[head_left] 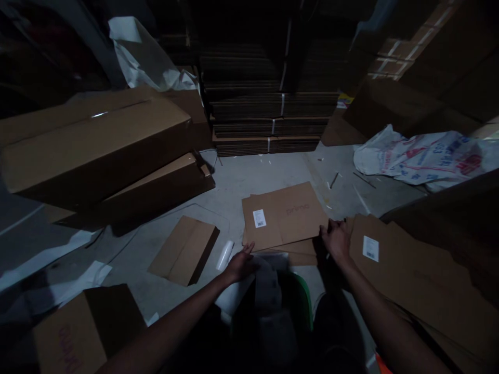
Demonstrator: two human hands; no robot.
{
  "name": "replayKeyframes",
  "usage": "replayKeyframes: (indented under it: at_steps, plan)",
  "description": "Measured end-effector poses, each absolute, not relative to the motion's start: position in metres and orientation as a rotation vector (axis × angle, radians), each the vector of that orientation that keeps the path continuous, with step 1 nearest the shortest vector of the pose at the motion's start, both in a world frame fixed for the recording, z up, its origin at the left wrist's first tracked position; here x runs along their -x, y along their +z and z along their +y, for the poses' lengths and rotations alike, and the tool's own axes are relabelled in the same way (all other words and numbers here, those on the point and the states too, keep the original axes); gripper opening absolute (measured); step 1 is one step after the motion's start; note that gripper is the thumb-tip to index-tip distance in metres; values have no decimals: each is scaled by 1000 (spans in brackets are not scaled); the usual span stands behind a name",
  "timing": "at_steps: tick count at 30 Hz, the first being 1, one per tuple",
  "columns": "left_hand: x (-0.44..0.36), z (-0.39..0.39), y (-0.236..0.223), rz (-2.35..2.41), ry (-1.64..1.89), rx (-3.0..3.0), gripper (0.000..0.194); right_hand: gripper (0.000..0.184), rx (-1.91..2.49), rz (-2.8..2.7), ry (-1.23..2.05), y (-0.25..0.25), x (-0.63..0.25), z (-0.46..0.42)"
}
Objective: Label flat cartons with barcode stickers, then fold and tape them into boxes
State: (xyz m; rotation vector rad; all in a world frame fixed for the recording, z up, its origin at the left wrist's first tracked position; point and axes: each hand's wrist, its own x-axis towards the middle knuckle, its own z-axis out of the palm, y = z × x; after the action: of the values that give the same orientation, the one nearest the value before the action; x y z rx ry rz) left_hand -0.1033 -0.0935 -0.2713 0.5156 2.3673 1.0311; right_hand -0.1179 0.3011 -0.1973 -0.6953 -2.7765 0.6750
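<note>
A flattened cardboard box (296, 221) with a white barcode label and a "primo" print lies level in front of me. My left hand (242, 264) is closed at its near left corner, fingers on the edge. At the right corner, my right hand (336, 238) pinches the cardboard between thumb and fingers. Another flat brown sheet (302, 258) shows beneath the near edge. Just right of my right hand lies a fanned pile of flattened boxes (413, 270), the top one labelled too. A strip of translucent labels or film (268, 285) hangs below my left hand.
A small closed carton (183, 249) and a clear roll (225, 255) lie left. Large long cartons (97, 140) stand behind them. Strapped cardboard stacks (268, 124) rise at the back. A printed white sack (424, 156) is at right, a green-rimmed bin (306, 296) between my legs.
</note>
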Motion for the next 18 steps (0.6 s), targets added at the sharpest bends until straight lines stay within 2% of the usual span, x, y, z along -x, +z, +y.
replayKeyframes:
  at_steps: [2,5,7,9,10,12,14,16,17,18]
  plan:
    - [105,-96,-271,2358,1050,-538,16,62,767,-2570,999,-201,117,293]
    - [103,-99,-269,2374,1108,-614,18,60,955,-1998,1742,-194,125,278]
    - [95,-98,-264,2449,1147,-657,18,53,1015,-1697,1958,-175,134,272]
    - [82,-97,-254,2542,1208,-697,13,46,929,-1534,1861,-142,142,277]
    - [74,-96,-246,2567,1249,-722,22,43,847,-1479,1726,-121,143,281]
    - [58,-94,-228,2539,1349,-781,51,40,672,-1451,1398,-80,140,289]
    - [44,-92,-207,2418,1458,-859,66,35,504,-1630,1134,-51,128,285]
    - [37,-93,-184,2255,1558,-942,56,18,277,-1931,1054,-47,113,262]
    - [36,-93,-173,2192,1612,-967,46,16,125,-2098,1085,-55,106,245]
    - [38,-94,-161,2152,1664,-972,35,24,-44,-2258,1147,-68,99,227]
